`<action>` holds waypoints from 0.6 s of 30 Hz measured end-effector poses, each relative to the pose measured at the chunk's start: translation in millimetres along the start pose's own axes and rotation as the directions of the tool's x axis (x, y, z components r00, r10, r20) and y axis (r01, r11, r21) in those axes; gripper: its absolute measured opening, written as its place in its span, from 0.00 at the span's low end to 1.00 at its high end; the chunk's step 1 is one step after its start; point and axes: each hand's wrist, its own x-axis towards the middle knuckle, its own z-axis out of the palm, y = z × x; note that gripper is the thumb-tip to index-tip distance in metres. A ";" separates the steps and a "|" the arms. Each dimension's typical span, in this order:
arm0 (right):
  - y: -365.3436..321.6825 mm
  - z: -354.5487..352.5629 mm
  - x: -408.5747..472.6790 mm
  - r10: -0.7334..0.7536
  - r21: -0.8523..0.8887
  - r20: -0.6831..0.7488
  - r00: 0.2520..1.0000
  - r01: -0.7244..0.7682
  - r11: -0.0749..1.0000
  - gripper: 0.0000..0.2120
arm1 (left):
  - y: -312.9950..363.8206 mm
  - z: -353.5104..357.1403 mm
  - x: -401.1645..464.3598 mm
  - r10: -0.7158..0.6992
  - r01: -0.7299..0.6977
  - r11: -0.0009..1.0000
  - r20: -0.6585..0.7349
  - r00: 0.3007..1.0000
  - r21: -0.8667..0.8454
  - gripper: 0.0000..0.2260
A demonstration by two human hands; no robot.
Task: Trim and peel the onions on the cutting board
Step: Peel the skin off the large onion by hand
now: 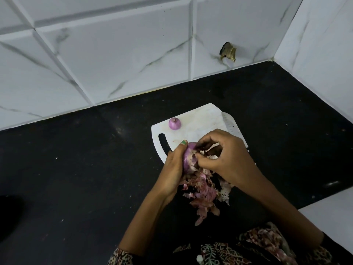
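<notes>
My left hand (172, 168) grips a purple onion (189, 159) above the near edge of the white cutting board (200, 123). My right hand (223, 155) pinches a strip of its papery skin at the onion's right side. A second, smaller purple onion (174, 123) sits on the board's far left corner. A knife blade (232, 127) lies along the board's right edge, its handle hidden behind my right hand. A heap of pink and brown onion peels (204, 192) lies on the black counter just below my hands.
The black counter (76, 159) runs left and right of the board, bounded by white marble-look tiled walls behind and at the right. A broken hole (228, 51) shows in the back wall tile. A dark object (9, 217) sits at the left edge.
</notes>
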 end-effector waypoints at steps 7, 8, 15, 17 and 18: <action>4.5 1.7 -3.7 0.042 0.077 0.041 0.998 -0.045 0.996 0.10 | -4.7 -2.0 -0.1 0.006 -0.006 1.000 -0.051 0.999 -0.009 0.20; 5.0 0.7 -3.8 0.066 0.130 0.028 0.997 -0.069 0.989 0.09 | -5.3 -1.9 -0.1 -0.006 0.004 1.000 -0.060 0.998 -0.029 0.20; 17.9 4.6 -10.1 0.199 0.267 -0.078 0.977 -0.172 0.948 0.07 | -7.8 -3.7 -1.8 -0.099 0.083 0.980 -0.083 0.992 -0.183 0.20; 30.0 4.0 -11.2 0.220 0.127 -0.132 0.967 -0.203 0.971 0.07 | -6.4 -6.0 -3.0 -0.128 0.102 0.965 -0.094 0.987 -0.243 0.19; 35.9 3.2 -11.8 0.218 0.019 -0.121 0.968 -0.217 0.976 0.06 | -5.7 -6.8 -3.2 -0.131 0.101 0.960 -0.100 0.986 -0.263 0.19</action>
